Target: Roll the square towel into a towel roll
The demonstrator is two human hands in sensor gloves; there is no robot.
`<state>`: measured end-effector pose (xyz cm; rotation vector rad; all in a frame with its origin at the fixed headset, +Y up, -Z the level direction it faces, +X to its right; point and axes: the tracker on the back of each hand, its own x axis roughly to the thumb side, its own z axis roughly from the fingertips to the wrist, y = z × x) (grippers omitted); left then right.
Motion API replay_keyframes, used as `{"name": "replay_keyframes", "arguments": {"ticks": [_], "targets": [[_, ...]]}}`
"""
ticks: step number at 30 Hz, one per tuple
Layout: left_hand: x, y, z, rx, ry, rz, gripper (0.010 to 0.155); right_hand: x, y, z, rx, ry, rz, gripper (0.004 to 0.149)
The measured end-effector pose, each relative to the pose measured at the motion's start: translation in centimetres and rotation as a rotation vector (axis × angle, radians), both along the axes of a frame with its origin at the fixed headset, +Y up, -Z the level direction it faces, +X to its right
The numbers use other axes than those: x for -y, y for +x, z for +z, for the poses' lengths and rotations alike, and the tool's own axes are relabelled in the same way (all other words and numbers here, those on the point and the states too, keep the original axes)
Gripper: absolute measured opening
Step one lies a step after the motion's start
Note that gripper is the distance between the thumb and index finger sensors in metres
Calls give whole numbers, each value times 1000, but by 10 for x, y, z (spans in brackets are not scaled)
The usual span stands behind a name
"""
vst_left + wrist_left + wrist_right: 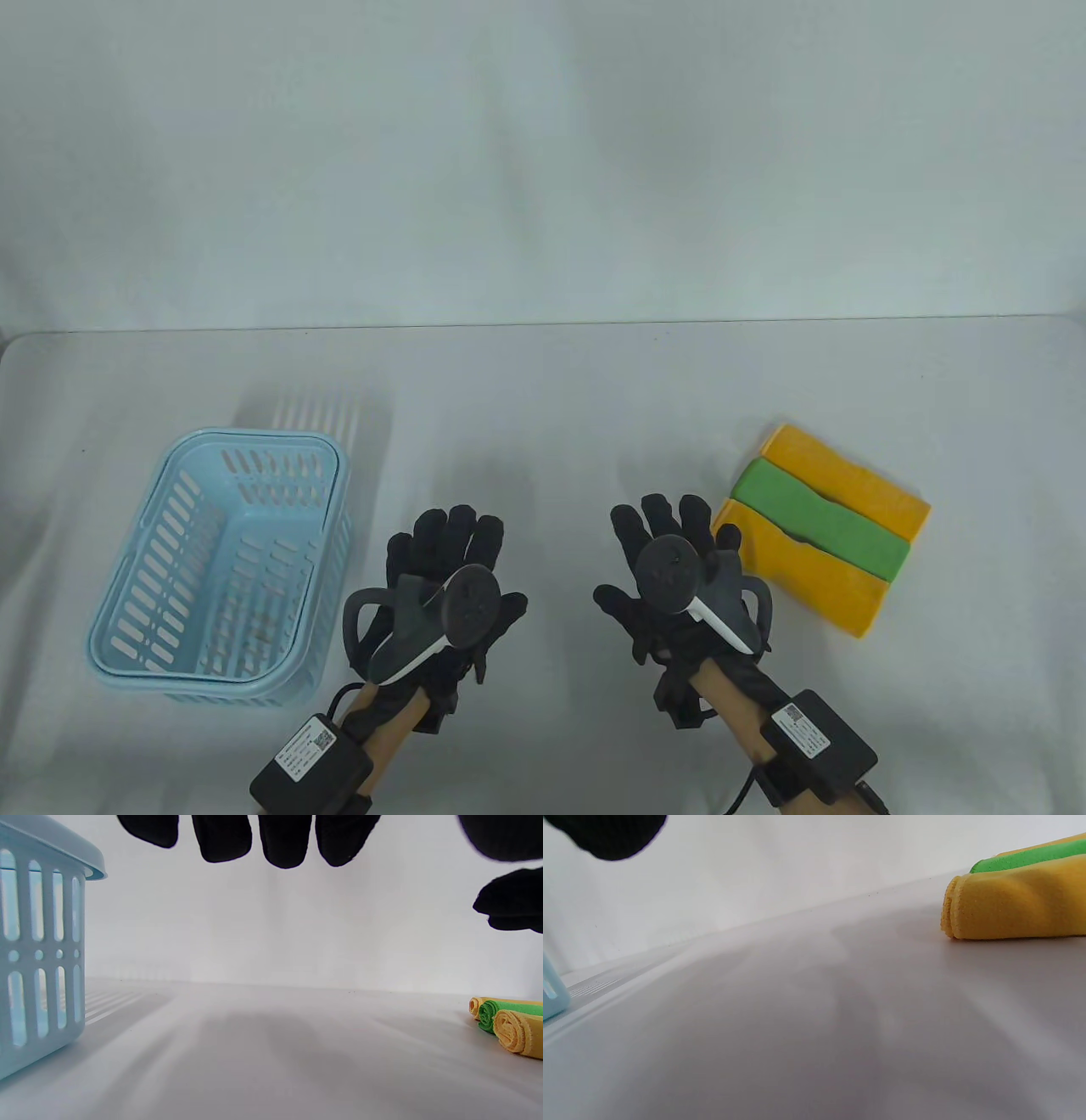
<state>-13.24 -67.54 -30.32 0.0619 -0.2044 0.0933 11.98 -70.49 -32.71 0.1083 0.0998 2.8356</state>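
Three rolled towels lie side by side on the table at the right: a yellow roll [848, 480] at the back, a green roll [819, 528] in the middle and a yellow roll [810, 573] nearest. They also show in the left wrist view [515, 1031] and the nearest yellow roll in the right wrist view [1014, 906]. My left hand [450, 560] is open, fingers spread, over bare table. My right hand [674, 543] is open, just left of the rolls, touching none of them. Neither hand holds anything.
A light blue slotted plastic basket [136, 594] stands at the left of the table, and shows in the left wrist view [42, 955]. The white table [543, 399] runs back to a white wall.
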Motion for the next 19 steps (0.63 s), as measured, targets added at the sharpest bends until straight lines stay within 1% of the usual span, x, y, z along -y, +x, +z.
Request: {"name": "replay_keyframes", "arguments": {"ticks": [9,15,19], "targets": [[-2,2,-4,8,7,-11,87,-3,-6,1,-42,4,-10,85],[-2,2,-7,10,7,-20,87,-3,-2,1,-29,6,-20,84],[-3,-1,-4,3,6,-19,87,-4,-6,2,-35,12,6,84]]}}
